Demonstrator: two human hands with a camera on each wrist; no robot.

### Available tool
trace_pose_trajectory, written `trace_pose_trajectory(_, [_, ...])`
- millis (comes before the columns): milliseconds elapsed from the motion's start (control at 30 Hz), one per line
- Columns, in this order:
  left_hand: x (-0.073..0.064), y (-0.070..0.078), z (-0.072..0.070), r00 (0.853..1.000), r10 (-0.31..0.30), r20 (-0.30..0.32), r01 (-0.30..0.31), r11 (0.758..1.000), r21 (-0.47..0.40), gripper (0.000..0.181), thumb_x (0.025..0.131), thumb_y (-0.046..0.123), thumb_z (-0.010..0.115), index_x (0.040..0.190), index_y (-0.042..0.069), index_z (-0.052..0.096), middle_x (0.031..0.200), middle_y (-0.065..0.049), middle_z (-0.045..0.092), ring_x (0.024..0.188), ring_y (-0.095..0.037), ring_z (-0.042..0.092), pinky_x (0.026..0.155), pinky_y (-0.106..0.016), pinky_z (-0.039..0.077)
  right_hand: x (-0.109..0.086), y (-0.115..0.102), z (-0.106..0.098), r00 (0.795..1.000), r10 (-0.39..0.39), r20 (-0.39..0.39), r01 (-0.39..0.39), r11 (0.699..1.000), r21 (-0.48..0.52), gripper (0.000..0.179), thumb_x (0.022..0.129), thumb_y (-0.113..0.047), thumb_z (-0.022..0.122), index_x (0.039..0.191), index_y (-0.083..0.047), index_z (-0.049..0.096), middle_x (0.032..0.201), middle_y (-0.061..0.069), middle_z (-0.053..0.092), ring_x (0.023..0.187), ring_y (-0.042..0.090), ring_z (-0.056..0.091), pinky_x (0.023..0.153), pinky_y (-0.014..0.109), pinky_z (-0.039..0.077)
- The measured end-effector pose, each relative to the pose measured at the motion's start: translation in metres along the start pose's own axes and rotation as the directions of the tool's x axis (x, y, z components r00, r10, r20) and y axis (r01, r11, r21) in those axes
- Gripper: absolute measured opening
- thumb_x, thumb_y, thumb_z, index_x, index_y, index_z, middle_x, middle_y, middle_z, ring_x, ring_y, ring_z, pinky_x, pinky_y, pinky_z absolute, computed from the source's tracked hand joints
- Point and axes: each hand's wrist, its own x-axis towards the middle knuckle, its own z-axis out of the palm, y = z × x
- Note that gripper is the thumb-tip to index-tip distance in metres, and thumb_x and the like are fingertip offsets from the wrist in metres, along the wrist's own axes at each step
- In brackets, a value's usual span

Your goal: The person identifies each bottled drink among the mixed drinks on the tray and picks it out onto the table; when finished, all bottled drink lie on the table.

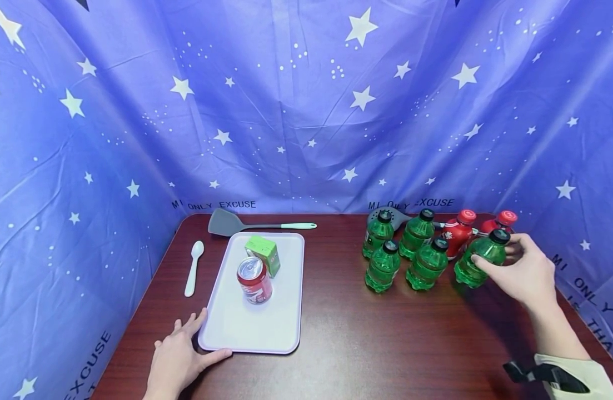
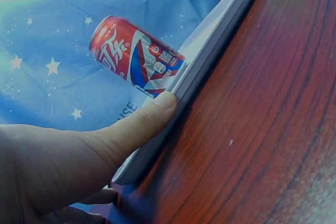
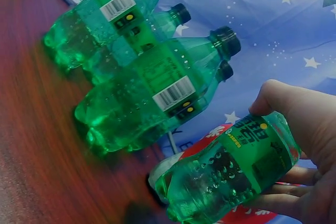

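My right hand (image 1: 521,266) grips a green soda bottle (image 1: 478,258) at the right of the table, fingers and thumb curled round its body (image 3: 236,171). It stands on the wood beside several other green bottles (image 1: 406,250) and two red bottles (image 1: 458,230). My left hand (image 1: 178,355) rests flat on the table at the near left corner of a lilac tray (image 1: 246,328), its thumb (image 2: 142,121) pressed against the tray's edge (image 2: 210,56). On the tray stand a red cola can (image 1: 254,279) and a green juice carton (image 1: 263,254).
A white spoon (image 1: 193,266) lies left of the tray. A grey spatula (image 1: 256,224) lies behind it. A dark ladle (image 1: 393,216) sits behind the bottles. Blue star-patterned cloth (image 1: 306,100) walls in the brown table (image 1: 366,333) at the back and both sides.
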Motion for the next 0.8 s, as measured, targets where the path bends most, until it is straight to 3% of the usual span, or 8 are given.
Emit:
trace_pose_trajectory(67, [0.000,0.000,0.000,1.000,0.000,0.000,0.000,1.000,0.000,0.127,0.059,0.087,0.082,0.155,0.007,0.055,0.148,-0.033,0.058,0.138,-0.063,0.051,0.096,-0.089,0.040,-0.001,0.001,0.002,1.000,-0.005,0.007,0.005,1.000,-0.007,0.064,0.079,-0.027,0.092,0.123,0.004,0.058,0.103,0.023,0.072,0.070,-0.030,0.041,0.061,0.003,0.038])
trace_pose_trajectory(133, [0.000,0.001,-0.001,1.000,0.001,0.000,-0.001,1.000,0.001,0.127,0.059,0.087,0.082,0.155,0.007,0.055,0.148,-0.034,0.058,0.138,-0.064,0.051,0.096,-0.089,0.040,-0.001,0.003,0.004,1.000,-0.008,0.014,0.008,1.000,-0.010,0.064,0.079,-0.026,0.092,0.123,0.004,0.057,0.109,0.031,0.071,0.070,-0.030,0.041,0.061,0.004,0.038])
trace_pose_trajectory(800, [0.002,0.001,-0.001,1.000,-0.007,0.013,0.007,1.000,-0.013,0.127,0.061,0.086,0.082,0.156,0.007,0.053,0.150,-0.033,0.056,0.140,-0.064,0.048,0.098,-0.091,0.037,-0.004,0.007,0.015,0.999,0.010,0.043,-0.008,0.999,-0.051,0.062,0.080,-0.032,0.091,0.121,0.001,0.057,0.108,0.028,0.071,0.072,-0.028,0.036,0.062,0.019,0.039])
